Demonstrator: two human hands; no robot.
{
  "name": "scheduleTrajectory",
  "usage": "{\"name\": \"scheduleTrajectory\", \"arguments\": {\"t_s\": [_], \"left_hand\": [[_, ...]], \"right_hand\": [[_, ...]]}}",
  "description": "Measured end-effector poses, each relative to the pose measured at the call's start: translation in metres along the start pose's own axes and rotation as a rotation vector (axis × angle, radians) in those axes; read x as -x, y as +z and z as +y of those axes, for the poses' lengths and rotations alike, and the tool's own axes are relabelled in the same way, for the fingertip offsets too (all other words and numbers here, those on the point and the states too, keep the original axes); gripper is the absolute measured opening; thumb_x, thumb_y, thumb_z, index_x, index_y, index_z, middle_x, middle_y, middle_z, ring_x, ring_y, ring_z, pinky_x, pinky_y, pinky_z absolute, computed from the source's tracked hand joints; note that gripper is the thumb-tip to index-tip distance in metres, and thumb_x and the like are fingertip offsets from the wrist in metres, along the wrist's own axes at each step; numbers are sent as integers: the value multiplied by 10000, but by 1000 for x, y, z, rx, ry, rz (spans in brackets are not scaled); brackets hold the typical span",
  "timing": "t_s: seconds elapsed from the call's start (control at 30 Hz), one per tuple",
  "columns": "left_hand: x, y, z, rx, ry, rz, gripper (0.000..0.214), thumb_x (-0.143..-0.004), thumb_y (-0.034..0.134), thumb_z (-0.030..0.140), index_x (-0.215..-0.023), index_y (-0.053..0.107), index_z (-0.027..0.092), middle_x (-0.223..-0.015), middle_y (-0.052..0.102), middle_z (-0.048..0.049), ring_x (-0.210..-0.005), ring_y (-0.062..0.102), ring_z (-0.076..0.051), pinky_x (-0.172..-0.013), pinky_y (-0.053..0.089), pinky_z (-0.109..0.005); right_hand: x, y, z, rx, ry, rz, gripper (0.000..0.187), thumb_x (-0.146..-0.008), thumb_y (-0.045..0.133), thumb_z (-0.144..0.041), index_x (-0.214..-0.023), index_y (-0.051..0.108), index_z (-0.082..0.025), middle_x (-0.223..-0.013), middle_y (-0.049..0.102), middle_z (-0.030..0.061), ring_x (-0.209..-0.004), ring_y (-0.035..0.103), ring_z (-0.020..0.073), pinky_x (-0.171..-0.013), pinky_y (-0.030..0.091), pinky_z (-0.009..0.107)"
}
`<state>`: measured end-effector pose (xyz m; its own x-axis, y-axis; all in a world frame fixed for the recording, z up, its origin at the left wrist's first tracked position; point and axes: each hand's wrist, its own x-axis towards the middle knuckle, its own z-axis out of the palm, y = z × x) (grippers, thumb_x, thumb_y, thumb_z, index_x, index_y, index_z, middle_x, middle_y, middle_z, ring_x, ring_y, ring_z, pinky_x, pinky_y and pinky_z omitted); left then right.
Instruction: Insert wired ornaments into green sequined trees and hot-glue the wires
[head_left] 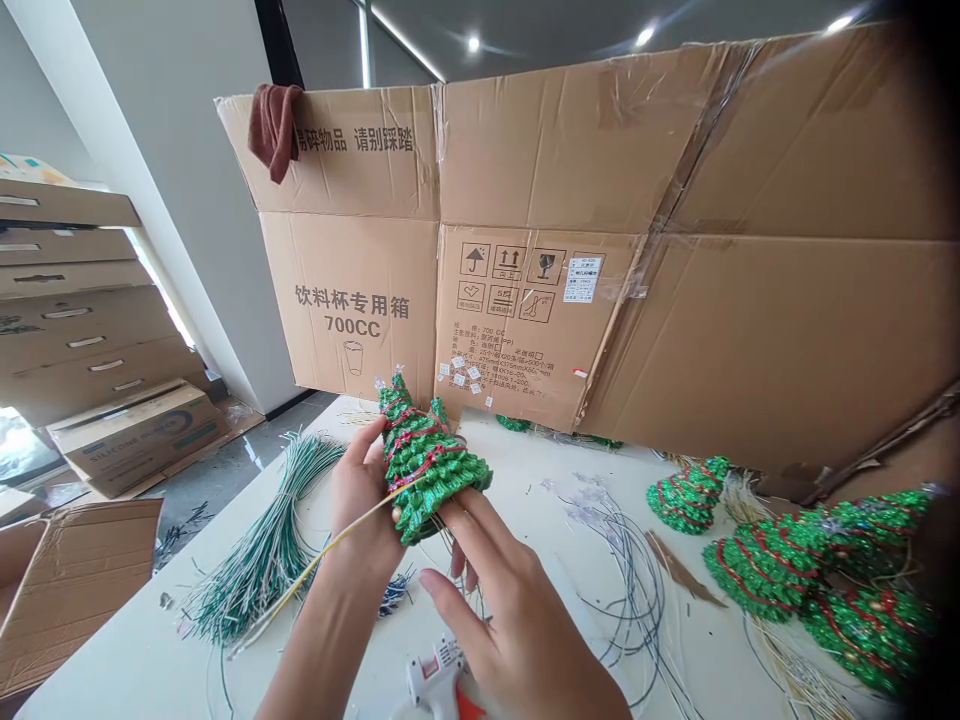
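Observation:
My left hand [364, 500] is wrapped round the left side of a small tinsel Christmas tree [429, 455], green with red garland. The tree is tilted, its tip pointing up and away. My right hand [499, 590] supports its base, with fingers reaching under the bottom edge and the thumb apart; some fingertips are hidden. A yellow cord [337, 542] runs from the tree across my left wrist to the lower left. Thin wires hang below the base. Beneath my hands lies a white glue gun [436, 680].
A bundle of green and white wires [262, 560] lies on the left of the white table [112, 660]. Loose wires [626, 590] and several finished-looking trees [772, 565] are on the right. A tall cardboard sheet [525, 150] stands behind; an open box [82, 590] is at left.

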<state>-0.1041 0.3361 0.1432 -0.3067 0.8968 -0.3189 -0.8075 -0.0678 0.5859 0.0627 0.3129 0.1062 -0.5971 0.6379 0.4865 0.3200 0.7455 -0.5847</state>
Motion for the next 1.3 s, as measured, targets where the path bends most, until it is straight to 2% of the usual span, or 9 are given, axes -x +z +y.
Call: {"name": "scheduleTrajectory", "arguments": {"t_s": [0.1, 0.2, 0.33, 0.47, 0.6, 0.73, 0.8, 0.93, 1.3], "left_hand": [[-2, -1, -1, 20, -13, -34, 233, -896, 726, 406, -966, 770, 189, -700, 748, -41, -681, 774, -271, -723, 668, -415], [-3, -3, -1, 12, -10, -18, 220, -898, 719, 394, -942, 758, 182, -747, 768, -61, -727, 789, -282, -731, 669, -413], [-6, -6, -4, -18, 122, 11, 151, -853, 775, 328, -931, 741, 202, -687, 735, -12, -609, 740, -226, -639, 650, -353], [-9, -11, -6, -45, 179, -12, 192, -823, 778, 267, -1003, 735, 214, -684, 729, 17, -496, 665, -179, -531, 605, -314], [-8, -11, -7, -51, 186, -9, 278, -772, 749, 160, -1044, 727, 215, -577, 633, 70, -395, 551, -132, -402, 460, -247], [-3, -5, -8, -13, 72, -37, 141, -858, 800, 273, -873, 685, 193, -510, 544, 82, -329, 432, -95, -318, 303, -237], [-2, -2, -8, 17, 22, -59, 169, -927, 766, 321, -872, 697, 177, -561, 616, 48, -394, 554, -119, -364, 402, -233], [-7, 0, -3, 101, 22, -15, 207, -1030, 611, 288, -963, 748, 149, -777, 791, -40, -673, 783, -200, -673, 659, -309], [-14, -11, 12, 151, 111, 45, 292, -1076, 546, 295, -976, 772, 140, -828, 833, -56, -734, 813, -216, -898, 681, -378]], "right_hand": [[-2, 2, 2, -58, 1, 31, 452, -1065, 603, -188, -1511, 572, -253, -1310, 715, 101, -843, 718, 208, -711, 640, 349], [-3, 4, 5, -134, -36, 107, 386, -1077, 560, -169, -1446, 625, -262, -1274, 707, 89, -839, 691, 183, -685, 587, 307], [-6, 5, 5, -250, -71, 261, 314, -1090, 524, -121, -1270, 730, -275, -1161, 744, 55, -903, 686, 167, -752, 558, 277], [-7, 2, 1, -275, -27, 353, 265, -1073, 535, -109, -1111, 759, -246, -966, 726, 29, -794, 648, 147, -665, 510, 255], [-4, 3, -2, -264, 76, 336, 171, -1062, 559, -166, -1022, 713, -226, -815, 670, -7, -655, 562, 131, -583, 453, 256], [-2, 12, 2, -163, 76, 464, 126, -1040, 597, -158, -1084, 683, -239, -781, 671, -34, -586, 505, 123, -555, 436, 256], [-2, 17, 4, -115, 63, 495, 169, -1038, 590, -142, -1123, 689, -249, -784, 677, -35, -568, 503, 124, -543, 427, 259], [0, 18, 4, -74, 32, 453, 180, -1029, 563, -129, -1060, 699, -243, -764, 649, -24, -568, 516, 135, -527, 404, 270], [11, -10, -8, -9, 88, 188, 198, -1025, 508, -110, -977, 657, -232, -834, 672, -1, -648, 576, 141, -565, 416, 269]]}}
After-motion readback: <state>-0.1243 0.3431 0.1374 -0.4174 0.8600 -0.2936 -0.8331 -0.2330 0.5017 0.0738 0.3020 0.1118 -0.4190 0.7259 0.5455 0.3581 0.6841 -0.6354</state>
